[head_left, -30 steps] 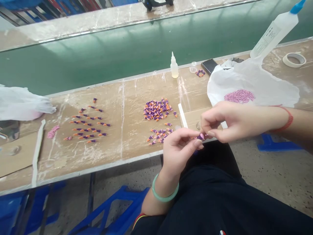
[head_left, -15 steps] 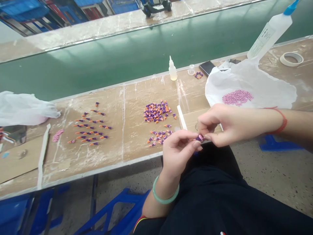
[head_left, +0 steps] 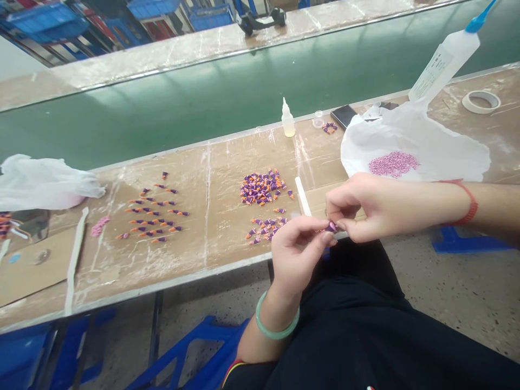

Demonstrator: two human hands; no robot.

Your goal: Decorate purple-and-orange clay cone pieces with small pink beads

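My left hand (head_left: 296, 252), a green bangle at its wrist, pinches a small purple figurine (head_left: 331, 227) with a bit of pink on it between thumb and fingertips. From the other side my right hand (head_left: 371, 208) meets the piece, thumb and fingers closed at its end; whether they grip it or something tiny is hidden. Beside the left hand lie a small group of purple-and-orange figurines (head_left: 264, 230) and a denser heap of figurines (head_left: 262, 187). Behind the right hand, tiny pink pieces (head_left: 393, 164) rest on a white sheet (head_left: 450, 154).
Spaced-out figurines (head_left: 152, 211) and a pink cluster (head_left: 99, 226) lie left on the cardboard-covered table (head_left: 227, 157). A white strip (head_left: 302, 195), small dropper bottle (head_left: 288, 120), phone (head_left: 343, 115), large tilted bottle (head_left: 444, 65) and tape roll (head_left: 481, 102) are also there.
The camera view has shifted slightly, so the table things sit a little lower and further right. Both hands stay together at the figurine, with only slight finger movement.
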